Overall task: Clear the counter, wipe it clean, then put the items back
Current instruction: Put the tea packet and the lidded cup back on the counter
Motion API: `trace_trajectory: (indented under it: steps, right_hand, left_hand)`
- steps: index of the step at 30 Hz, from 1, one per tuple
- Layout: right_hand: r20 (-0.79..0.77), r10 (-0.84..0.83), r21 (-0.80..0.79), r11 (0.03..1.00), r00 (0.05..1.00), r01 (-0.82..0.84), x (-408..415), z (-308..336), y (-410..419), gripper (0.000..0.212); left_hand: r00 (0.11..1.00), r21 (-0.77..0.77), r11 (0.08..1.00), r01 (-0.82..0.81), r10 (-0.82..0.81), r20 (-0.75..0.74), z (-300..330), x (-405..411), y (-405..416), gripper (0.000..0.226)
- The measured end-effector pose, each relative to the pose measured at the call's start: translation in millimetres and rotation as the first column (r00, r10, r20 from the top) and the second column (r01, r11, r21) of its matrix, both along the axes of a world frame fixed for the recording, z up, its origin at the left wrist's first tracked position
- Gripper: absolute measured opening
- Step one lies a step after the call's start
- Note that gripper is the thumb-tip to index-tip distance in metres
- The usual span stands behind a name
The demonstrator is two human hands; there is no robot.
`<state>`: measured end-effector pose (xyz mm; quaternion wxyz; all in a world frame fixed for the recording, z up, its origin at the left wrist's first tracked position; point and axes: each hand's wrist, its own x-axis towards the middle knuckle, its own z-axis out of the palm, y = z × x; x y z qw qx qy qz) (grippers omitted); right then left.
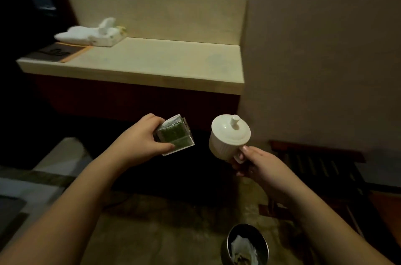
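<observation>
- No word or number reads clearly anywhere.
- The dark mat (55, 53) on the counter (152, 63) bears a pale squiggle, illegible.

The counter (152, 63) is pale cream, with a dark reddish-brown front below. On its left end lie a white cloth (72, 35), a white tissue pack (107, 38) and a dark grey mat (55, 53) with an orange border and a black squiggle. The lidded cup (227, 136) is plain white with ribbed sides. The clear box (175, 135) shows green packets. The bin (244, 245) on the floor is dark metal.
</observation>
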<state>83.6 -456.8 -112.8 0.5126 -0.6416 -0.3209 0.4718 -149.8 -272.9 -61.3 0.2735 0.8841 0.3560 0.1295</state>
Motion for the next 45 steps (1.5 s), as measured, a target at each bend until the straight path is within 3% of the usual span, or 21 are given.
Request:
trace_trajectory:
  steps: [9, 21, 26, 32, 45]
  right_hand:
    - [-0.054, 0.186, 0.059, 0.981, 0.981, -0.183, -69, 37, 109, 0.030]
    - [-0.108, 0.341, 0.183, 0.930, 0.934, -0.318, -86, 94, 261, 0.027]
    - [-0.094, 0.333, 0.198, 0.930, 0.938, -0.310, -77, 121, 336, 0.022]
    - [-0.015, 0.351, 0.203, 0.918, 0.936, -0.341, -63, 136, 412, 0.032]
    - [-0.111, 0.253, 0.119, 0.964, 0.961, -0.240, -64, 123, 531, 0.033]
  left_hand:
    - [0.984, 0.099, 0.981, -0.169, 0.174, -0.044, 19, -101, 53, 0.040]
    - [0.923, 0.289, 0.892, -0.347, 0.379, -0.061, 76, -123, 152, 0.046]
    - [0.912, 0.316, 0.874, -0.368, 0.406, -0.061, 102, -114, 217, 0.045]
    - [0.898, 0.329, 0.854, -0.403, 0.438, -0.038, 114, -95, 287, 0.044]
    - [0.894, 0.332, 0.869, -0.367, 0.428, -0.133, 106, -87, 418, 0.067]
